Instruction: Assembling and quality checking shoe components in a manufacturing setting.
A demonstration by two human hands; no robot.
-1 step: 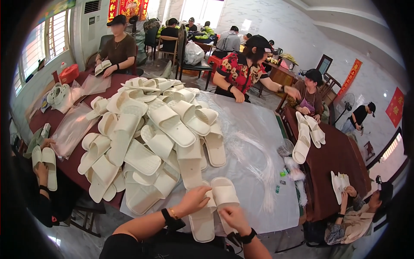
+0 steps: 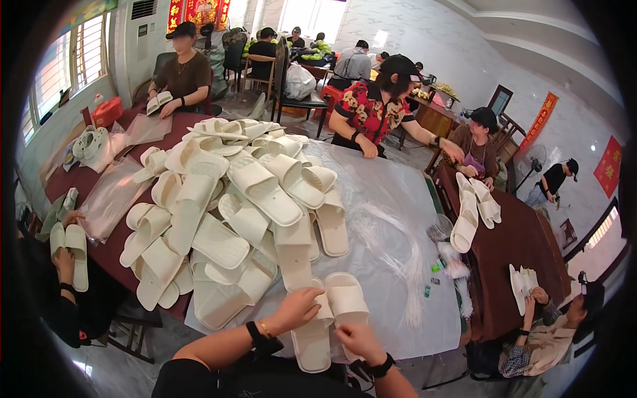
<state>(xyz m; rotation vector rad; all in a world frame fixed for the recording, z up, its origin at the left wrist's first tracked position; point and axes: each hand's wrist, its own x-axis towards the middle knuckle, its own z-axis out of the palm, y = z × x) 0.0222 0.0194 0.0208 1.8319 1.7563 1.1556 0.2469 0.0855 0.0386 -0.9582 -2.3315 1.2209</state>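
A pair of cream-white slide slippers lies side by side at the table's near edge, toes pointing away. My left hand [image 2: 296,310] is over the strap of the left slipper [image 2: 312,348], its fingers curled and pinched together. My right hand [image 2: 359,341] is closed at the lower edge of the strap of the right slipper [image 2: 347,297]. Whatever lies between either hand's fingertips is too small to make out. A large heap of matching slippers [image 2: 215,237] rises just beyond and to the left, its nearest ones close to my left hand.
Thin white plastic strands [image 2: 398,245] lie on the grey-white sheet [image 2: 424,192] to the right. Clear plastic bags [image 2: 109,202] rest on the dark red table at left. Co-workers sit or stand around; one person in a floral shirt [image 2: 373,106] reaches rightward across the table.
My right hand has shifted very slightly down by the strap. The far person's outstretched hand has moved a little. The slippers have stayed in place.
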